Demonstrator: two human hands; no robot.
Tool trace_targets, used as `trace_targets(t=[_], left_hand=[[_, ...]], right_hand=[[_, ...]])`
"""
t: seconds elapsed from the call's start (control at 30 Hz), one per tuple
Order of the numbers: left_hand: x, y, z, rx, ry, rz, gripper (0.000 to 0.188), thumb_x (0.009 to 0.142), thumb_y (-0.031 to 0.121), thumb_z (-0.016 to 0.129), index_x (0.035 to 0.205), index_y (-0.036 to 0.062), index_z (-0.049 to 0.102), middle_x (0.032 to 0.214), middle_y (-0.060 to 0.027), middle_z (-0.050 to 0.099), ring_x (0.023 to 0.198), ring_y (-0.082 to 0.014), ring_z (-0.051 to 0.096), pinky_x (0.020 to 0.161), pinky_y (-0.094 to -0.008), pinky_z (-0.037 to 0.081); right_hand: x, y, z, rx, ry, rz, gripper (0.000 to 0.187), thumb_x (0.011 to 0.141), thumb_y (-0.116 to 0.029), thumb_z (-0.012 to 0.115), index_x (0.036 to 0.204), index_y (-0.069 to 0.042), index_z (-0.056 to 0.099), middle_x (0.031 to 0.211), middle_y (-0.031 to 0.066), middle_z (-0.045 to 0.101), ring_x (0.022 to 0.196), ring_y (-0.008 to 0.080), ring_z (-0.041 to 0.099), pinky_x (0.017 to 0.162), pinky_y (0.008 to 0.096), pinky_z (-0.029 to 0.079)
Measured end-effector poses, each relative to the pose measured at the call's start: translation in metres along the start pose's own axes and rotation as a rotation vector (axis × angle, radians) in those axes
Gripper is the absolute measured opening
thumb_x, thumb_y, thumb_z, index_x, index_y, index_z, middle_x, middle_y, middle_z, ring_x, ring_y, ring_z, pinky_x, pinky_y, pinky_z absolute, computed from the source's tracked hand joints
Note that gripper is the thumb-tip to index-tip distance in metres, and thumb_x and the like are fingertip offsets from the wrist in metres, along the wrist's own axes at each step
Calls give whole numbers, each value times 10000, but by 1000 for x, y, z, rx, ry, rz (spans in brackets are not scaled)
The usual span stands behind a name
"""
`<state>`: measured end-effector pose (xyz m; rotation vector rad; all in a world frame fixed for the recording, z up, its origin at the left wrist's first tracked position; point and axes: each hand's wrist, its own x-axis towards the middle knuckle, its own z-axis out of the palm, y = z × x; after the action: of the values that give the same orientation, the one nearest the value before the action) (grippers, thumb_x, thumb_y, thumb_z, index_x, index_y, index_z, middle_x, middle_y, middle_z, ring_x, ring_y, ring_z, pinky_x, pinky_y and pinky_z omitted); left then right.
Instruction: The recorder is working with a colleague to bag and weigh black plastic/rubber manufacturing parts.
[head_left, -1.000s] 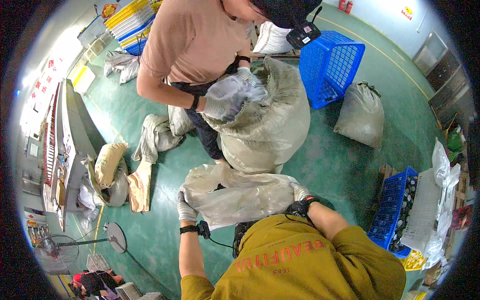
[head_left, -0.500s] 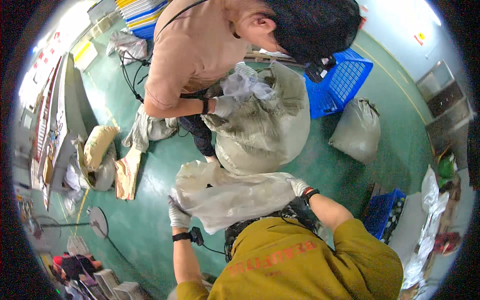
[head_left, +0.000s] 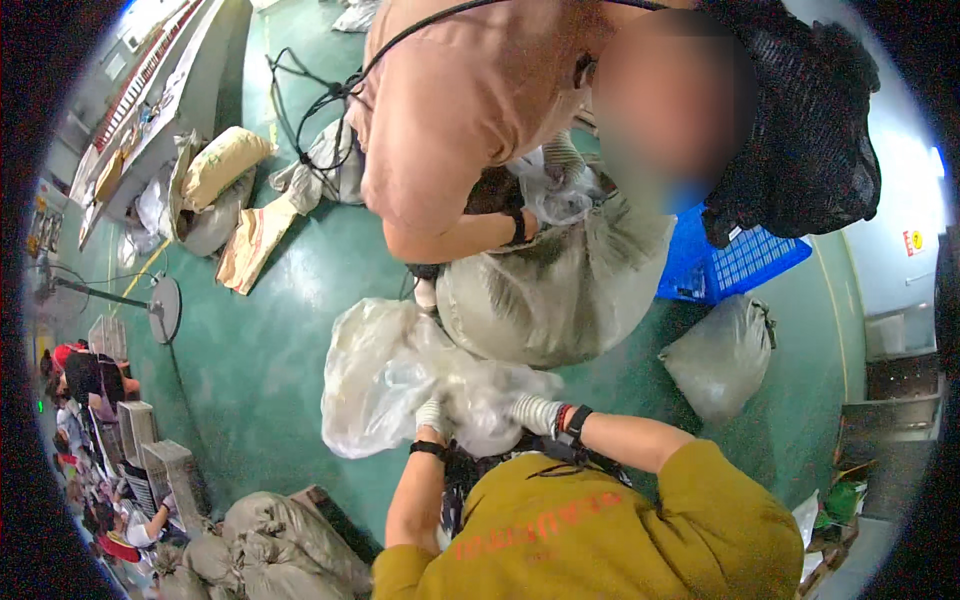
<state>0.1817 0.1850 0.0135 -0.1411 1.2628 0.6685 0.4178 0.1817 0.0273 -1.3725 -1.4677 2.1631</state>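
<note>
Head view showed the left hand (head_left: 432, 418) and right hand (head_left: 536, 412) drawn closer, fingers closed on the plastic bag (head_left: 372, 378), now bunched between them, the bulging sack (head_left: 555, 300) beyond.

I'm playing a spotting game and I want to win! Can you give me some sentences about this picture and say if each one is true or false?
1. The left hand and the right hand are both on a pale plastic bag. True.
2. The left hand is bare. False: it wears a whitish glove, and so does the right hand.
3. The big sack is in front of a person in a pinkish-tan shirt. True.
4. The blue crate is left of the big sack. False: it is on the right of it.
5. The floor is bright red. False: it is green.
</note>
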Motion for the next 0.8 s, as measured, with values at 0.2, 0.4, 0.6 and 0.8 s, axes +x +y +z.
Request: trace_targets(t=[0.2, 0.4, 0.6, 0.8], left_hand=[[28, -34, -62, -291, 182, 528, 339, 772, -81, 409, 1022, 96, 555, 844, -38, 588, 720, -180, 577, 658, -325, 516], [-46, -13, -26, -167, 345, 536, 280, 763, -44, 508, 978, 129, 559, 806, -9, 588, 636, -114, 531, 526, -247, 463], [-42, 10, -44, -19, 346, 436, 264, 799, -23, 481, 997, 131, 560, 856, -4, 595, 678, -147, 561, 522, -281, 473], [-20, 15, -41, -55, 213, 542, 292, 759, 0, 487, 964, 197, 554, 751, 42, 552, 564, -99, 473, 445, -236, 398]], right_hand=[[-29, -131, -170, -593, 331, -184, 464, 875, -285, 543, 1265, -55, 440, 1240, 133, 473, 1138, 263, 471, 913, 405, 414], [15, -179, -333, -1070, 1029, -186, 443, 890, -398, 481, 1009, 14, 591, 934, 229, 629, 874, 362, 606, 789, 436, 456], [-66, -114, -274, -1239, 482, 128, 492, 881, -464, 420, 761, -34, 624, 773, 203, 638, 753, 376, 621, 690, 457, 493], [-197, -84, -268, -1228, -424, 530, 393, 867, -399, 450, 1005, -68, 610, 931, 196, 634, 872, 348, 596, 779, 455, 453]])
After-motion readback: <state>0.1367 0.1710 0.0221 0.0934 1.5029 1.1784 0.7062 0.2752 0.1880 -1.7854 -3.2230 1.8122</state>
